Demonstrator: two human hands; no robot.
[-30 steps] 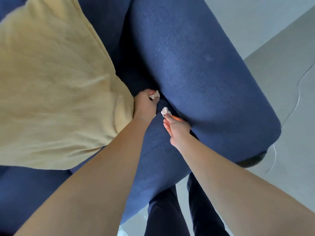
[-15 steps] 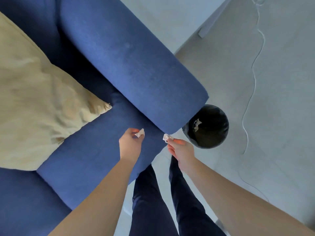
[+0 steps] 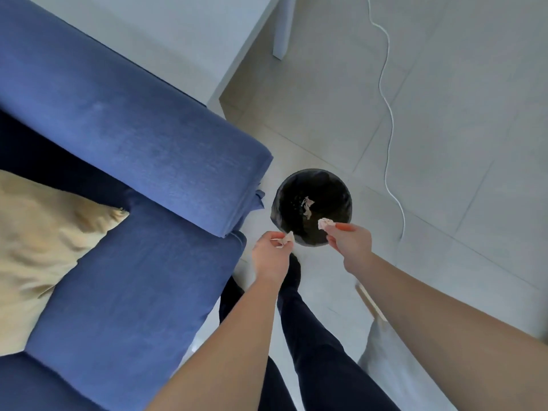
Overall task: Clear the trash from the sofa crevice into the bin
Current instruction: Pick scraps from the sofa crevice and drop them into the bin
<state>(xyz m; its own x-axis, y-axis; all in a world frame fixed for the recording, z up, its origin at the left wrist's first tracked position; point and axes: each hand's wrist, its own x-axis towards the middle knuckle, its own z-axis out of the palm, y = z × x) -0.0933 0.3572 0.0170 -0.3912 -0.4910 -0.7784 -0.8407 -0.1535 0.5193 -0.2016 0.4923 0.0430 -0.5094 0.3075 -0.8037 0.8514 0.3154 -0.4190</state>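
A round black bin (image 3: 344, 185) stands on the floor just off the end of the blue sofa (image 3: 142, 161) armrest, with a few pale scraps (image 3: 307, 206) inside it. My left hand (image 3: 271, 256) pinches a small crumpled paper scrap (image 3: 286, 239) at the bin's near left rim. My right hand (image 3: 351, 240) pinches a second crumpled paper wad (image 3: 325, 223) over the bin's near right edge. The crevice between seat and armrest is dark, and I cannot see any trash in it.
A yellow cushion (image 3: 38, 241) lies on the sofa seat at left. A white table leg (image 3: 281, 28) and a white cable (image 3: 388, 120) cross the tiled floor beyond the bin. My dark trouser legs (image 3: 308, 330) stand below; a pale object (image 3: 382, 348) sits at lower right.
Both hands lifted the paper pieces out of the sofa crevice and carried them right, past the armrest, to the bin. My view swung from the sofa to the floor.
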